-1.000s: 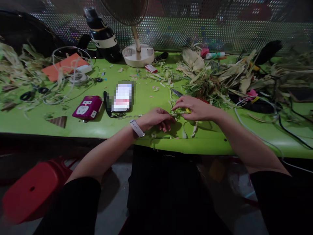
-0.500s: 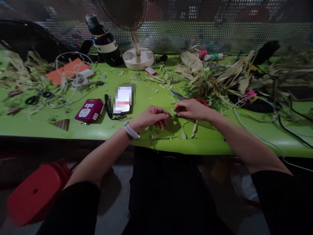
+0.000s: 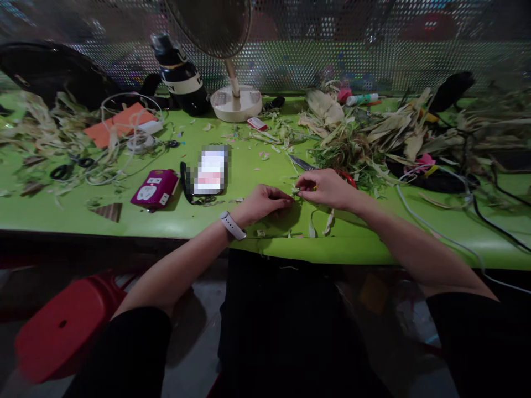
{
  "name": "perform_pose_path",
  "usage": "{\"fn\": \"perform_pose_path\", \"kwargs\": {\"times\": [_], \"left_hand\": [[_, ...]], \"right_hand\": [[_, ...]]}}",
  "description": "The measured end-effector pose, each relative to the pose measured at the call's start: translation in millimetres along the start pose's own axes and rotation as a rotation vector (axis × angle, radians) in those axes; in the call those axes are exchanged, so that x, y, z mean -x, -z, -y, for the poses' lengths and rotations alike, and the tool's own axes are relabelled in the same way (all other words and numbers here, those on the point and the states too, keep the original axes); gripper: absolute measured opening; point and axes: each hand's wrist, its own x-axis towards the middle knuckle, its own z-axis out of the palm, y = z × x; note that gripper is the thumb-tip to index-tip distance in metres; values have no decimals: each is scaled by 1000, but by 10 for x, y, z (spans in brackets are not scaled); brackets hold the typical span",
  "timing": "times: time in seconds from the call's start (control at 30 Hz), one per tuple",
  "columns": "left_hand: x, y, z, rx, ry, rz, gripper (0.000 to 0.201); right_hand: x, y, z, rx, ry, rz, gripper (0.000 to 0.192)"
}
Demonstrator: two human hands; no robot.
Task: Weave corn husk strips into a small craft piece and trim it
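In the head view, with clock directions measured from between the 2 hands, a person is working over a littered green table [image 3: 244, 132]. The right hand [image 3: 297, 187] is pinching a small scrap of pale green plant [image 3: 295, 191] between thumb and fingers, which is lying at the centre, just above the tabletop. The left hand [image 3: 265, 203] is holding its thumb and fingers close together near that scrap; whether it is gripping or touching anything, I cannot tell. At 12 o'clock, scissors [image 3: 302, 162] with red handles are lying partly behind the right hand. Between 1 and 2 o'clock, a heap of husks and green fibres [image 3: 346, 148] is spreading. Just above 9 o'clock, a lit phone [image 3: 211, 171] is lying; a purple socket block [image 3: 151, 190] is resting at 9. A fan [image 3: 236, 105] is standing at 11.
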Motion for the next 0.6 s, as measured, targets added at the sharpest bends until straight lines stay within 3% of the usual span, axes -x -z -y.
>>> {"fn": "perform_pose_path", "kwargs": {"times": [0.37,0.6], "left_hand": [[28,-94,-11,-173,-58,-95,16],[18,-138,46,-368,-216,-183,22]], "right_hand": [[19,-47,65,19,-36,-30,14],[41,-102,111,100,15,-47,12]]}}
